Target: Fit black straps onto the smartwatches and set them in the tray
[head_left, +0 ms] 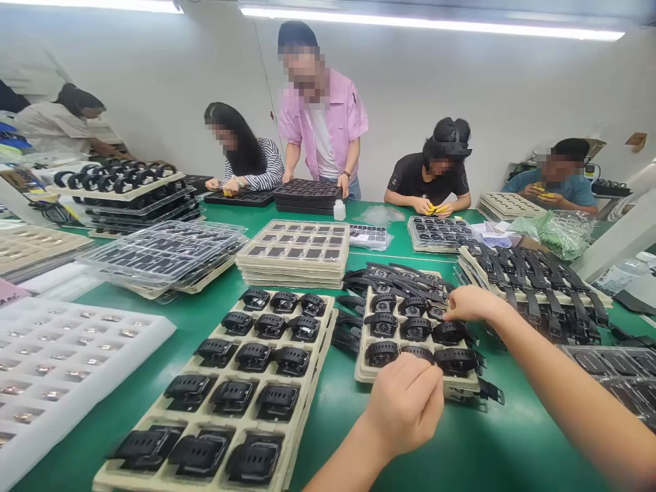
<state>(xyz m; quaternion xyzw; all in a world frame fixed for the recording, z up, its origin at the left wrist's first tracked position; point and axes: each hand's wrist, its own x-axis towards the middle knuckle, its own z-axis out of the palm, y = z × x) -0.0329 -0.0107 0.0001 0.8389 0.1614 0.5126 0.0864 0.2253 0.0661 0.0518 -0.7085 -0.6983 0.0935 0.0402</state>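
Note:
My left hand [404,403] is a closed fist at the near edge of a beige tray [363,372] of black smartwatches. Its fingertips face away from me, so whatever they hold is hidden. Above that tray's far right corner, my right hand [472,305] has its fingers bent together on a smartwatch [436,311] in the back row. Other watches with curled straps, such as a near-row watch [382,353], sit face down in the pockets. Loose black straps [382,277] lie behind the tray and stick out at its sides.
To the left stands a second beige tray [305,427] of watches, and beyond it a white foam tray [148,335]. Stacked trays [292,273] and watches with hanging straps [533,273] surround the green table [328,444]. Several co-workers are across the table, one in a pink shirt [346,109].

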